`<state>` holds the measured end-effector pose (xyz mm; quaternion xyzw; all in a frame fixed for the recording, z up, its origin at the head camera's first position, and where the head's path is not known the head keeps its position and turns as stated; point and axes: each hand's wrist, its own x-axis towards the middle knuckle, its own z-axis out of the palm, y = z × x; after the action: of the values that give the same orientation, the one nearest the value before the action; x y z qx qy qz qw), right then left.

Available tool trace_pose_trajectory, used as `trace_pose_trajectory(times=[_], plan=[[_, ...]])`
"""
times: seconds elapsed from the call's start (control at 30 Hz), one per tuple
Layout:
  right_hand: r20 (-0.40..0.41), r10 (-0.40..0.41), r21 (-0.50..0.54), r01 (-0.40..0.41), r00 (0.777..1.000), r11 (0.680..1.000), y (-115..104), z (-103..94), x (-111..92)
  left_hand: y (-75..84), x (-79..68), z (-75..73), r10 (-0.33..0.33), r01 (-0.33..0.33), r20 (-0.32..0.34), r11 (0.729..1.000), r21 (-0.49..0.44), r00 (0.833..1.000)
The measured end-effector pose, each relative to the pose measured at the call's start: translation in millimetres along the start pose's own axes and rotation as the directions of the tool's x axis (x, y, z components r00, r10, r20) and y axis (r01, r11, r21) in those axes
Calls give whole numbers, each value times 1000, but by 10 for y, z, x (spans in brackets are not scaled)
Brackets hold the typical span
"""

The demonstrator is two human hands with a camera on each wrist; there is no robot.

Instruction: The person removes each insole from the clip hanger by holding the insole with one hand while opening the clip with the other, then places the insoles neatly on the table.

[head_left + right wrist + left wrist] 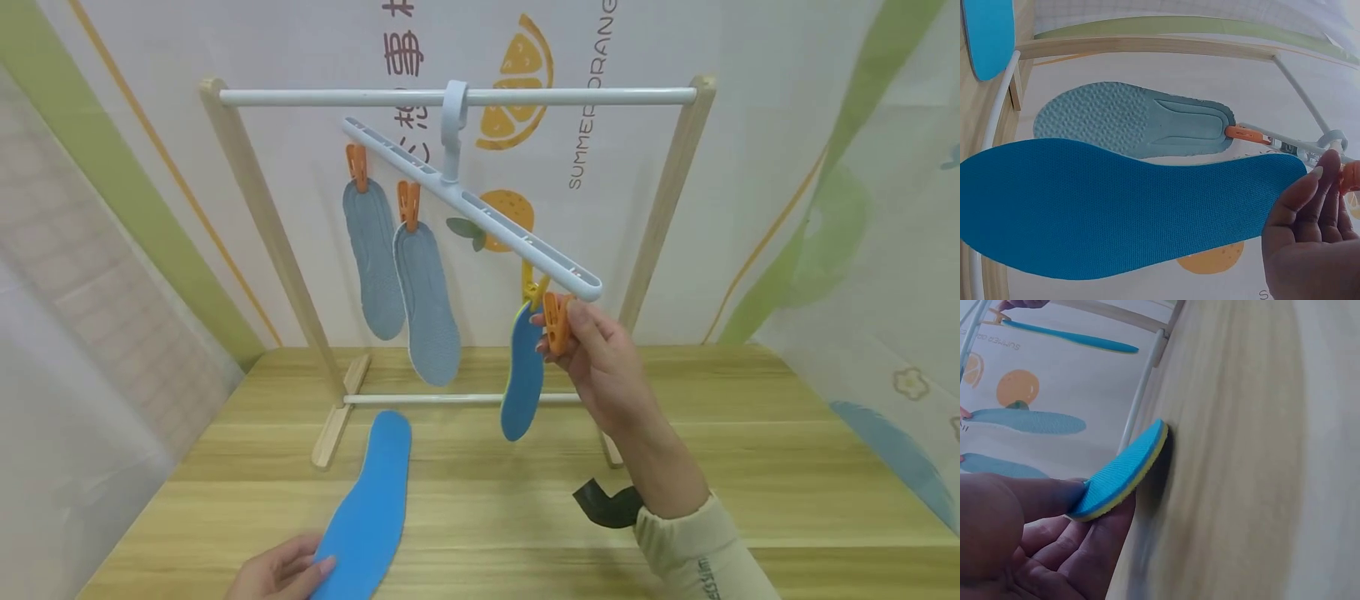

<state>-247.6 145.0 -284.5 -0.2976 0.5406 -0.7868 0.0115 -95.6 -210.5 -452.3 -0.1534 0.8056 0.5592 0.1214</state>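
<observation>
My left hand (281, 571) pinches one end of a bright blue insole (375, 500) between thumb and fingers. In the left wrist view, the insole's yellow underside edge (1129, 492) shows, tilted close above the wooden surface. Up at the near end of a pale clothes hanger (517, 237), my right hand (611, 371) holds an orange clip (557, 325) with thumb and fingers. Just beside it, a second blue insole (522, 375) hangs from a yellow clip (534, 292). Two grey-blue insoles (375, 258) hang from orange clips (408, 204) on the hanger's far half.
The hanger hooks over the white top bar (585, 97) of a rack with wooden side posts (663, 200). A lower white bar (442, 399) joins them near the wooden tabletop (480, 517). Behind stands a printed cloth (300, 50). A black strap (609, 505) hangs by the right sleeve.
</observation>
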Motion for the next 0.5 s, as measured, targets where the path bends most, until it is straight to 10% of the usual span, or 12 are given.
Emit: trace_pose_trajectory(times=[0.5], plan=[[-14,-17,-6,17,1000,1000,-41,10,-26,-37,-49,26,64,-32,-108,962,271,992]])
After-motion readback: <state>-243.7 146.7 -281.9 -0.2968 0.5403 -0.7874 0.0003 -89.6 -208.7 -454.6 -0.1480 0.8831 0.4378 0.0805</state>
